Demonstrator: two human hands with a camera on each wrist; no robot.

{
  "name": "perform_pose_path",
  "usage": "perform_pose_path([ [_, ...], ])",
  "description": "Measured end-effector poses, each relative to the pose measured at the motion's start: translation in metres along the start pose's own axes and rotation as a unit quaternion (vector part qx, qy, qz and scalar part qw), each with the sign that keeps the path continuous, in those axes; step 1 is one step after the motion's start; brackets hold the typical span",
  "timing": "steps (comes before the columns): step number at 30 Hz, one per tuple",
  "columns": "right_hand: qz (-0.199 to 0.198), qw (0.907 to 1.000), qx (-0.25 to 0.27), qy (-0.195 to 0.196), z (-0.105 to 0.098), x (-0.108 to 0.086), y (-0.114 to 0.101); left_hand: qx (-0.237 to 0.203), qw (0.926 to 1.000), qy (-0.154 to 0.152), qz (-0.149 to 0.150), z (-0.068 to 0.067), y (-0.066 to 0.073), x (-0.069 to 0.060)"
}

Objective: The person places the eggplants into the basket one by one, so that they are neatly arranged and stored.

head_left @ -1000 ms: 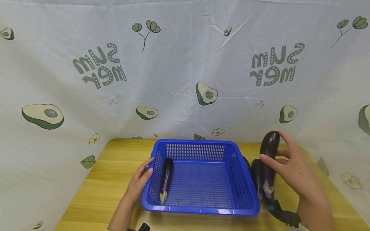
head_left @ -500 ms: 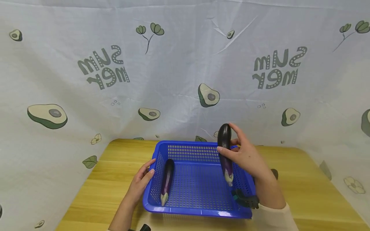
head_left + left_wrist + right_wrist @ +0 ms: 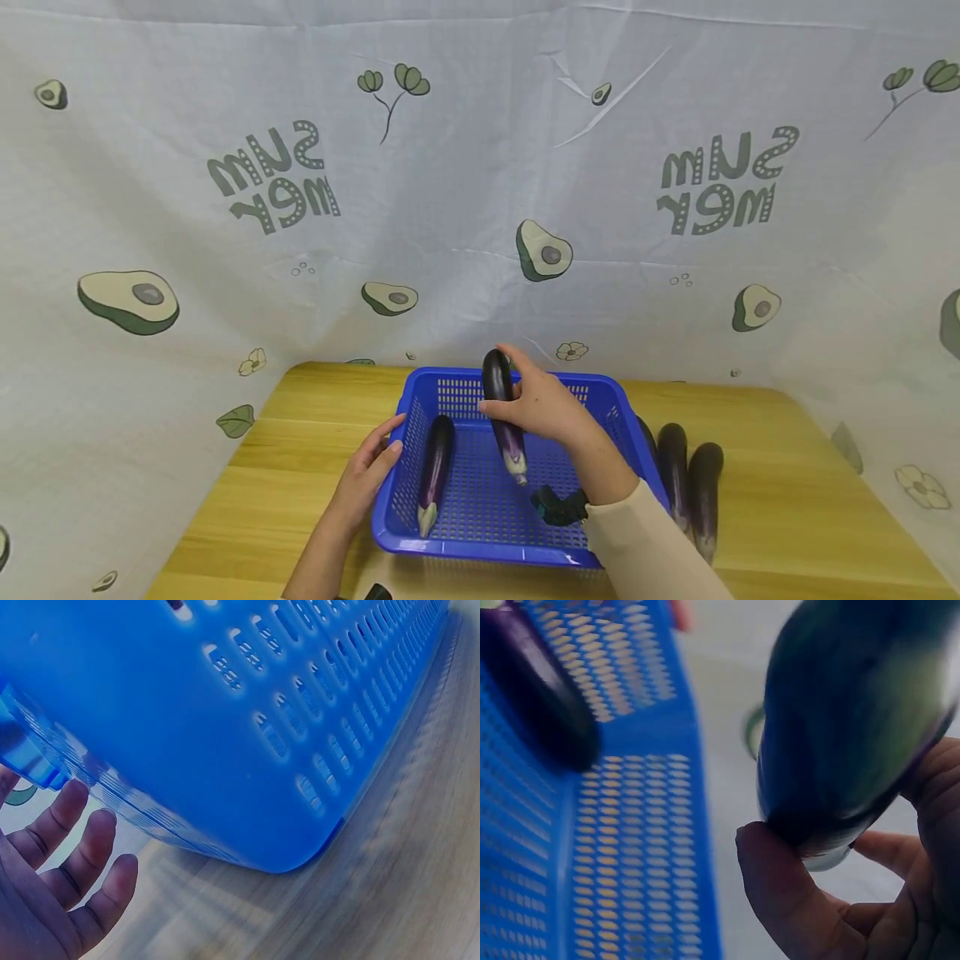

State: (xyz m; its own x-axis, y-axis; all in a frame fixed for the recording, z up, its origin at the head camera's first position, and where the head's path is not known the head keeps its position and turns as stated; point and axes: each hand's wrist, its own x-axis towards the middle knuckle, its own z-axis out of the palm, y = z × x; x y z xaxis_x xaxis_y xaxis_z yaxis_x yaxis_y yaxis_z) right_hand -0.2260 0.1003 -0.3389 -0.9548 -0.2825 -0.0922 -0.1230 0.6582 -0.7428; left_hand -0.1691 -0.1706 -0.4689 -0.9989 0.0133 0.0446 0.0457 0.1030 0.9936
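My right hand (image 3: pixel 551 410) grips an eggplant (image 3: pixel 510 439) between thumb and fingers, above the inside of the blue basket (image 3: pixel 487 550). The held eggplant is tilted, its pale stem end pointing down toward me. In the right wrist view, the dark body of the held eggplant (image 3: pixel 847 727) fills the upper right, the thumb against it. A second eggplant (image 3: pixel 435 467) lies along the basket's left wall, stem end nearest me. At the left rim rests my left hand (image 3: pixel 362 479); in the left wrist view its fingers (image 3: pixel 97 847) hang loosely bent beside the basket wall.
Right of the basket, several eggplants lie on the wooden table (image 3: pixel 795 500): one eggplant (image 3: pixel 675 471), another eggplant (image 3: pixel 706 492) and one partly hidden behind the rim. A white curtain (image 3: pixel 480 167) with avocado prints hangs behind the table.
My right hand has carried the eggplant left from beside the basket, over its right rim, and somewhat lower over its inside. My left hand stays at the left rim.
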Motion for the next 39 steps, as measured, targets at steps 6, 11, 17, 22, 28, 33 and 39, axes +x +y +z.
perform_pose_path([
  [6, 0.003, 0.9988, -0.042, -0.024, 0.031, 0.018, -0.006, -0.003, 1.0000, -0.003, -0.006, 0.000, -0.001, 0.000],
  [11, 0.000, 0.9942, -0.099, -0.042, 0.050, 0.030, 0.003, -0.004, 1.0000, 0.000, -0.006, 0.000, -0.002, 0.002],
  [17, 0.017, 0.9919, -0.110, -0.062, 0.063, 0.037, 0.020, -0.004, 1.0000, 0.000, -0.005, 0.001, -0.002, 0.003],
  [22, 0.027, 0.9958, -0.046, -0.074, 0.070, 0.038, 0.026, -0.003, 1.0000, 0.002, -0.003, 0.000, -0.002, 0.003],
  [28, 0.049, 0.9937, 0.035, -0.094, 0.080, 0.038, 0.029, 0.000, 1.0000, 0.003, -0.007, -0.001, -0.003, 0.002],
  [33, 0.063, 0.9886, 0.071, -0.116, 0.084, 0.039, 0.032, -0.001, 1.0000, 0.004, -0.005, -0.001, -0.003, 0.001],
  [39, 0.074, 0.9841, 0.097, -0.129, 0.083, 0.040, 0.031, -0.005, 1.0000, -0.001, -0.002, -0.001, -0.003, 0.002],
])
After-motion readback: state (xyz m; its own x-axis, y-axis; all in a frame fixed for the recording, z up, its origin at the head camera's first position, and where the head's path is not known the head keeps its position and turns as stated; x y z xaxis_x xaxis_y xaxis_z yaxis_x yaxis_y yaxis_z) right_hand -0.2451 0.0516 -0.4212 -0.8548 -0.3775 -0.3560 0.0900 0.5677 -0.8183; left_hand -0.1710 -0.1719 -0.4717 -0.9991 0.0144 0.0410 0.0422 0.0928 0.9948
